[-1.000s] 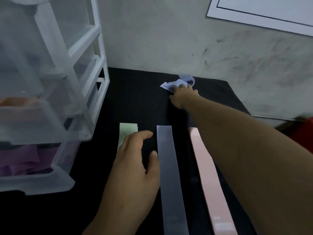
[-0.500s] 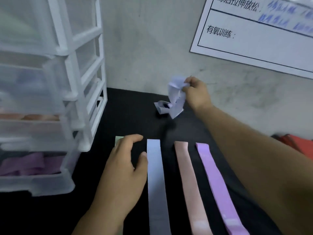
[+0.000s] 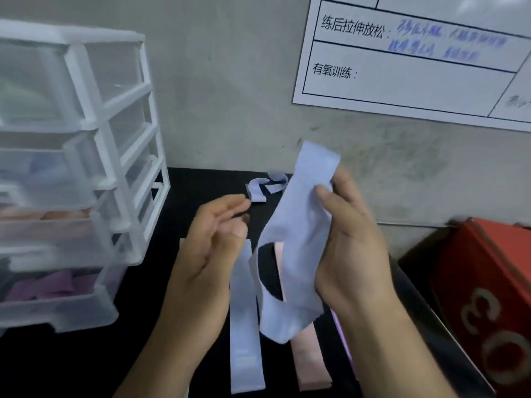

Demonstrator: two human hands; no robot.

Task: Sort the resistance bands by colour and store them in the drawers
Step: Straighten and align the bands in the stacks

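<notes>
Head view: my right hand (image 3: 353,248) still pinches the blue band (image 3: 298,225), drawn nearer from twelve o'clock; left hand (image 3: 212,248) has risen, fingers relaxed, empty.

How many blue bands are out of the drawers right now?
3. A held band in the right hand, a flat band beside the left hand, a crumpled band farther back. The hands may hide more.

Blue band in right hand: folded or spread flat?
Neither: the blue band hangs twisted in a loose loop from the right hand, a dark gap showing through it.
</notes>
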